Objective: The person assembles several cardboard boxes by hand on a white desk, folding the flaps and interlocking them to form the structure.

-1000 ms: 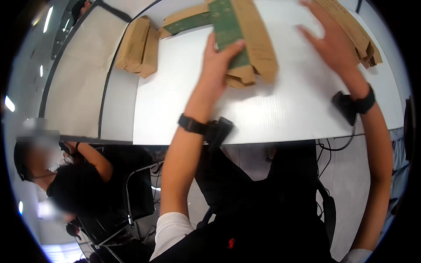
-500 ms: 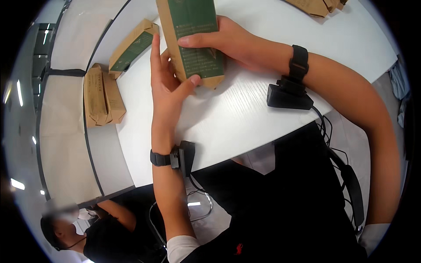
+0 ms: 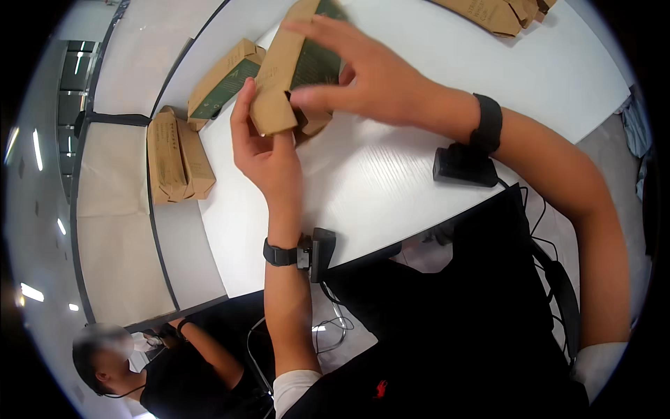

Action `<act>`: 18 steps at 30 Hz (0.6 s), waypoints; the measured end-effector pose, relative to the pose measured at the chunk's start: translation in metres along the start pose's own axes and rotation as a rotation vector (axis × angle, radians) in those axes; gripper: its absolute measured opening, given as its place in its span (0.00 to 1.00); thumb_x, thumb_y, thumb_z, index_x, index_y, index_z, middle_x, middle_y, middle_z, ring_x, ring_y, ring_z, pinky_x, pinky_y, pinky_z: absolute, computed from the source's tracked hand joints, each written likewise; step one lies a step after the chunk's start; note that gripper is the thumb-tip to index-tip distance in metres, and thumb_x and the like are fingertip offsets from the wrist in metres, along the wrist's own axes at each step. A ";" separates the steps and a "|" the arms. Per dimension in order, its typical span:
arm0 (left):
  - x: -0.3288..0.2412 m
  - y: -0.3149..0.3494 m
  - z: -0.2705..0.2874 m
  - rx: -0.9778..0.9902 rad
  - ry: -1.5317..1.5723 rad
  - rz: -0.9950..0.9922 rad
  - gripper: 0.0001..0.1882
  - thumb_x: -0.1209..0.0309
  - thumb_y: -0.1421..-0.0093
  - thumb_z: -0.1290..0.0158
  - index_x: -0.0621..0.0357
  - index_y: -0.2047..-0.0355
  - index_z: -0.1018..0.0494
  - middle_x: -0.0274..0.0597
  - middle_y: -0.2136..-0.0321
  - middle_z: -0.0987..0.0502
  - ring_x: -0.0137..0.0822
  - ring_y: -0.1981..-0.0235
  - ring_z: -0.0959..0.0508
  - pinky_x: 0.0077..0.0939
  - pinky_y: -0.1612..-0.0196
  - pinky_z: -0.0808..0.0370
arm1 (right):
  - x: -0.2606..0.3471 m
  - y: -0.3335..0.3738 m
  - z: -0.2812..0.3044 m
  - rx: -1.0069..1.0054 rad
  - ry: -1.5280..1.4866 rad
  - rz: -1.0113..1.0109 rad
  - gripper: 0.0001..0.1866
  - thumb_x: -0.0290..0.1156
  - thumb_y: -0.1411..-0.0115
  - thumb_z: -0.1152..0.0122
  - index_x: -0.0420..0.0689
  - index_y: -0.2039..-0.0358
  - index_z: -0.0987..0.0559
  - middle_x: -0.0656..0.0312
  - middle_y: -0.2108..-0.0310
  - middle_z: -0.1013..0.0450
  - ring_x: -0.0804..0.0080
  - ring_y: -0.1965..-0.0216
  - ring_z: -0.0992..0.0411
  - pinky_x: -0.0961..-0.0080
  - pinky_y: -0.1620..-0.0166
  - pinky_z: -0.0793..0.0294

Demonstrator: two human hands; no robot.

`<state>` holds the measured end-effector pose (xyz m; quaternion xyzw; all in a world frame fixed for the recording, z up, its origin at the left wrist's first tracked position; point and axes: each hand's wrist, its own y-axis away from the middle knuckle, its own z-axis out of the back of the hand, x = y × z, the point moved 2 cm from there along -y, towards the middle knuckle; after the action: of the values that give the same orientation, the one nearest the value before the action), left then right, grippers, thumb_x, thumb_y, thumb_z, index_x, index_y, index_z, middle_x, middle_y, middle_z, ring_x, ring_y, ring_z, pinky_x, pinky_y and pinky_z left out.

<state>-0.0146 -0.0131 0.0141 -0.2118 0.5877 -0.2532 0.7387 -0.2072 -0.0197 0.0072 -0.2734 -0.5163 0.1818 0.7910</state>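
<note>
A brown-and-green cardboard box [image 3: 278, 66] is tilted above the white table, its near end showing a folded-out flap with a dark gap beside it. My left hand [image 3: 266, 157] grips that near end from below, fingers along the left side and thumb beneath the flap. Over the box's right side is my right hand [image 3: 391, 78], open, with thumb and forefinger spread wide. Its thumb tip is by the gap at the flap; whether it touches the cardboard I cannot tell. The other fingers of my right hand are partly hidden.
Beyond the box on the left stands another green-and-brown box [image 3: 225, 82], with brown cartons [image 3: 179, 159] next to it along the partition [image 3: 115, 167]. Flattened-looking brown packages [image 3: 492, 15] lie at the far right of the table [image 3: 391, 178]. A person [image 3: 188, 370] sits at lower left.
The box has turned so its brown side and near end face me. My right hand has loosened from its green face and spread its fingers. My left hand has shifted under the end.
</note>
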 end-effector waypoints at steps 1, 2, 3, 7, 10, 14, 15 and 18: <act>0.002 0.000 0.000 0.043 0.067 0.010 0.32 0.89 0.41 0.48 0.58 0.36 0.33 0.50 0.32 0.37 0.43 0.34 0.31 0.33 0.38 0.26 | 0.007 0.002 -0.004 0.023 -0.006 0.080 0.43 0.47 0.46 0.26 0.54 0.31 0.34 0.37 0.35 0.38 0.38 0.41 0.29 0.57 0.42 0.23; 0.000 -0.001 -0.003 0.114 -0.021 -0.156 0.31 0.89 0.41 0.47 0.58 0.37 0.35 0.52 0.31 0.39 0.45 0.32 0.34 0.36 0.37 0.26 | 0.007 0.007 -0.009 0.022 0.028 0.115 0.43 0.46 0.46 0.26 0.57 0.31 0.33 0.36 0.34 0.40 0.36 0.39 0.32 0.56 0.42 0.23; -0.001 0.000 -0.006 0.116 -0.017 -0.156 0.31 0.89 0.41 0.47 0.58 0.37 0.35 0.52 0.31 0.39 0.45 0.32 0.34 0.36 0.37 0.26 | 0.007 0.010 -0.011 0.022 0.062 0.149 0.42 0.46 0.47 0.26 0.60 0.32 0.32 0.35 0.33 0.41 0.34 0.37 0.34 0.55 0.42 0.23; -0.001 0.004 -0.008 0.112 0.109 -0.102 0.22 0.88 0.37 0.50 0.58 0.45 0.32 0.53 0.31 0.41 0.49 0.31 0.36 0.39 0.37 0.25 | -0.003 0.004 -0.005 0.041 -0.178 0.137 0.39 0.35 0.49 0.31 0.58 0.34 0.29 0.35 0.29 0.48 0.35 0.31 0.41 0.56 0.41 0.23; -0.004 0.003 -0.003 0.112 -0.019 -0.240 0.18 0.87 0.35 0.53 0.57 0.48 0.29 0.53 0.32 0.40 0.48 0.33 0.33 0.35 0.42 0.22 | -0.004 0.004 -0.015 0.066 -0.287 0.088 0.36 0.32 0.48 0.37 0.58 0.35 0.29 0.35 0.28 0.50 0.39 0.32 0.39 0.60 0.41 0.23; -0.006 0.005 -0.001 0.069 -0.168 -0.183 0.15 0.87 0.34 0.57 0.58 0.55 0.24 0.51 0.33 0.38 0.45 0.36 0.30 0.30 0.47 0.20 | 0.000 0.009 -0.015 0.189 -0.517 0.005 0.33 0.32 0.43 0.39 0.58 0.34 0.29 0.37 0.26 0.54 0.44 0.37 0.30 0.61 0.43 0.21; -0.005 0.006 0.001 0.021 -0.131 -0.146 0.15 0.86 0.33 0.58 0.58 0.56 0.23 0.50 0.33 0.38 0.44 0.37 0.29 0.29 0.48 0.20 | 0.000 0.009 -0.016 0.194 -0.525 0.006 0.33 0.32 0.43 0.39 0.58 0.34 0.29 0.37 0.26 0.54 0.44 0.37 0.30 0.61 0.43 0.21; -0.007 0.007 0.004 0.041 -0.134 -0.161 0.16 0.87 0.35 0.57 0.58 0.52 0.27 0.51 0.33 0.37 0.43 0.37 0.29 0.30 0.47 0.20 | 0.002 0.010 -0.012 0.258 -0.649 -0.087 0.31 0.32 0.40 0.40 0.58 0.34 0.29 0.38 0.25 0.56 0.48 0.42 0.26 0.62 0.44 0.21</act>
<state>-0.0107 -0.0034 0.0159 -0.2597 0.5128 -0.3089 0.7577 -0.1958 -0.0138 -0.0011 -0.0772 -0.7247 0.2890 0.6208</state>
